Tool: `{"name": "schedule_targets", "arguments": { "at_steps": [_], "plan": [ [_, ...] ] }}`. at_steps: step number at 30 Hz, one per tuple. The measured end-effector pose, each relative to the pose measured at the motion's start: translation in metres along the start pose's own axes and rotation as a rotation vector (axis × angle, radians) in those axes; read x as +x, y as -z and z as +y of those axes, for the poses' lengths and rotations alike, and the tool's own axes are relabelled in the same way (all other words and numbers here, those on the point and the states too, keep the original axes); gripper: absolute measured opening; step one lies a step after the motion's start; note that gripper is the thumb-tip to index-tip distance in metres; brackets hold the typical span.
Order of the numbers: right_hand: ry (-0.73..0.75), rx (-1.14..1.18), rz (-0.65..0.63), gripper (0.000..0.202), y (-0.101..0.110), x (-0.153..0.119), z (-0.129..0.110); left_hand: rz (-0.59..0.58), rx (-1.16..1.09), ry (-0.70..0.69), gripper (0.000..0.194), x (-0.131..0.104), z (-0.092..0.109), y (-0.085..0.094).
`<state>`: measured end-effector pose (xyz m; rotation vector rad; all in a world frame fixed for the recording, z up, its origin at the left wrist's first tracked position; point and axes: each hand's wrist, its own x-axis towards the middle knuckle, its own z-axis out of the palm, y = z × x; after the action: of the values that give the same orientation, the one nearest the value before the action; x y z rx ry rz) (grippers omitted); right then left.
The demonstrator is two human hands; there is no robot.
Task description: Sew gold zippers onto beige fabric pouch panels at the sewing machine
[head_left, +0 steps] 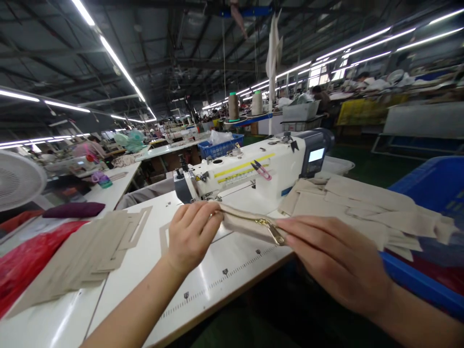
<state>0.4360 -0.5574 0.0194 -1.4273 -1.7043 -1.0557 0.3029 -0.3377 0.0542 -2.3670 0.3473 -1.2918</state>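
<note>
A beige zippered strip (242, 221) with a gold slider and pull is stretched between my two hands, above the front of the sewing table (210, 275). My left hand (192, 234) pinches its left end, with the fingers closed. At the other end, beside the gold zipper pull (275, 233), my right hand (337, 261) grips the strip between thumb and fingers. Just behind the strip stands a white sewing machine (250, 169), and pink-handled snips (261, 170) rest against its body.
Stacked beige panels (90, 246) lie at the left beside a red plastic bag (32, 261). Beige fabric pieces (348, 208) are piled at the right, next to a blue bin (416, 179). A fan (20, 179) stands at far left; thread cones (233, 107) stand behind the machine.
</note>
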Motion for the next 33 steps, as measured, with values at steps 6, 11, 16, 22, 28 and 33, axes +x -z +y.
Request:
{"name": "schedule_targets", "arguments": {
  "at_steps": [6,11,16,22,28,33],
  "plan": [
    [0.036,0.115,-0.135,0.024,-0.054,-0.024,-0.052,-0.189,-0.075,0.051,0.014,-0.062,-0.004,-0.023],
    [-0.206,0.436,-0.387,0.017,-0.099,-0.039,-0.060,-0.706,-0.192,0.268,0.033,-0.127,0.014,-0.020],
    [-0.903,0.125,-0.704,0.027,-0.116,-0.020,0.023,-1.004,-0.328,0.505,0.083,-0.099,0.039,0.002],
    [-1.080,0.172,-0.793,0.030,-0.155,-0.017,0.056,-1.151,-0.342,0.580,0.107,-0.084,0.040,-0.017],
    [-1.091,0.181,-0.737,0.028,-0.165,-0.009,0.050,-1.179,-0.357,0.561,0.122,-0.088,0.029,-0.030],
    [-1.077,0.222,-0.799,0.031,-0.167,-0.008,0.063,-1.171,-0.352,0.542,0.127,-0.086,0.029,-0.029]
  ]
}}
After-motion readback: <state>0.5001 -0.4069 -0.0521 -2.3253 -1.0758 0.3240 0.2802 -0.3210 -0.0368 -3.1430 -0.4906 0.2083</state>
